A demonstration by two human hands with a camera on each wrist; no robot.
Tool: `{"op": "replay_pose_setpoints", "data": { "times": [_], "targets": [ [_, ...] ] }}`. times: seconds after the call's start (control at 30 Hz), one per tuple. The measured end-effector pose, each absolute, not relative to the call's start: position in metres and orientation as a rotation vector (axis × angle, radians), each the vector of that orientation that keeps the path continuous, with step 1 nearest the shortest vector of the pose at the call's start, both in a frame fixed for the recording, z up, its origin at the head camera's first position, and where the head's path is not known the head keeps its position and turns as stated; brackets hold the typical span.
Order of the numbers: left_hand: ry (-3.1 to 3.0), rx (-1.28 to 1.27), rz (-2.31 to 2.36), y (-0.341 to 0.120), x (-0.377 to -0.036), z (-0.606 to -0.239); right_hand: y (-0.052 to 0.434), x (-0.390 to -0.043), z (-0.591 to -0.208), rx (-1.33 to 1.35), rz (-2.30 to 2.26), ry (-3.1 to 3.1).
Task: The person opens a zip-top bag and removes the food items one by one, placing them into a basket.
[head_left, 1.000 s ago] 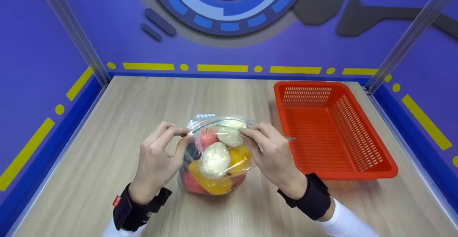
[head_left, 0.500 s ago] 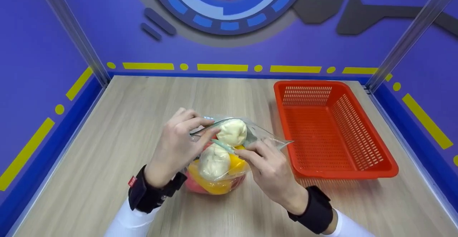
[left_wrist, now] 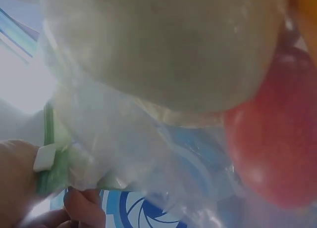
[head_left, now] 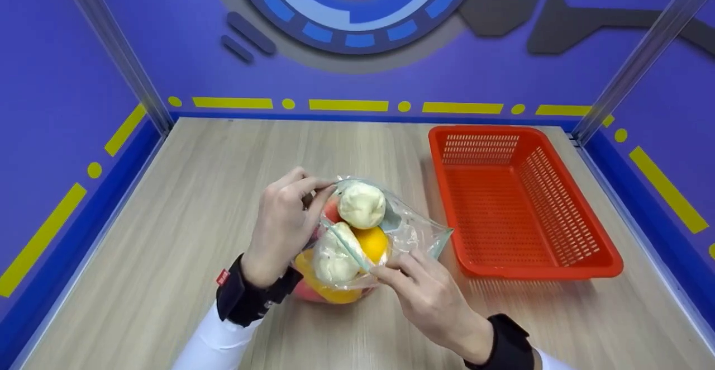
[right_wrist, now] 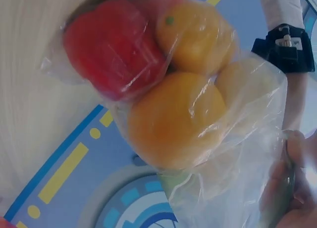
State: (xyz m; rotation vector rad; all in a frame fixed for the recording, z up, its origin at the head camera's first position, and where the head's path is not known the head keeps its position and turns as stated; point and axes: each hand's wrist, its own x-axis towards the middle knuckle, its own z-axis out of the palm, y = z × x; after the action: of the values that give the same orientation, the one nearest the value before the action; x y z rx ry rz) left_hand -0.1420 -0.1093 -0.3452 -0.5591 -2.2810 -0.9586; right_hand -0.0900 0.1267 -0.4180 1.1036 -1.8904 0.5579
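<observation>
A clear zip bag (head_left: 410, 229) stands on the wooden table (head_left: 184, 191), its mouth pulled apart. Inside sit two white buns (head_left: 362, 204), an orange (head_left: 373, 242), a yellow piece and red pieces (right_wrist: 116, 45). My left hand (head_left: 286, 222) pinches the far-left rim of the bag's mouth. My right hand (head_left: 424, 292) pinches the near rim with its green zip strip (head_left: 349, 244). In the left wrist view a bun (left_wrist: 158, 45) and a red piece (left_wrist: 272, 134) press against the film. The right wrist view shows the orange (right_wrist: 173, 121) and my fingertips (right_wrist: 297, 154) on the bag.
A red perforated basket (head_left: 558, 258) with nothing in it stands to the right of the bag, near the table's right edge. Purple walls with yellow markings close in the table at the back and both sides.
Both hands have pulled the bag's mouth apart: the left hand moved right and away onto the far rim, the right hand drew the near rim toward me. The top bun now shows uncovered.
</observation>
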Motion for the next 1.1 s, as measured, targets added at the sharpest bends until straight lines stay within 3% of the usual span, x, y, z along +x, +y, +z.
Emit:
{"op": "replay_pose_setpoints", "data": {
  "times": [0.27,0.57,1.1],
  "targets": [
    [-2.215,-0.535,-1.053,-0.107,-0.140,-0.350,0.131,-0.090,-0.390,1.118,0.644,-1.942],
    [-2.162,-0.518,-1.021,-0.108,-0.135,-0.356,0.123,-0.126,-0.340,1.124,0.523,-2.221],
    [-2.138,-0.527,-1.025,-0.106,-0.135,-0.358,0.093,-0.162,-0.337,1.110,0.129,-2.773]
  ]
}}
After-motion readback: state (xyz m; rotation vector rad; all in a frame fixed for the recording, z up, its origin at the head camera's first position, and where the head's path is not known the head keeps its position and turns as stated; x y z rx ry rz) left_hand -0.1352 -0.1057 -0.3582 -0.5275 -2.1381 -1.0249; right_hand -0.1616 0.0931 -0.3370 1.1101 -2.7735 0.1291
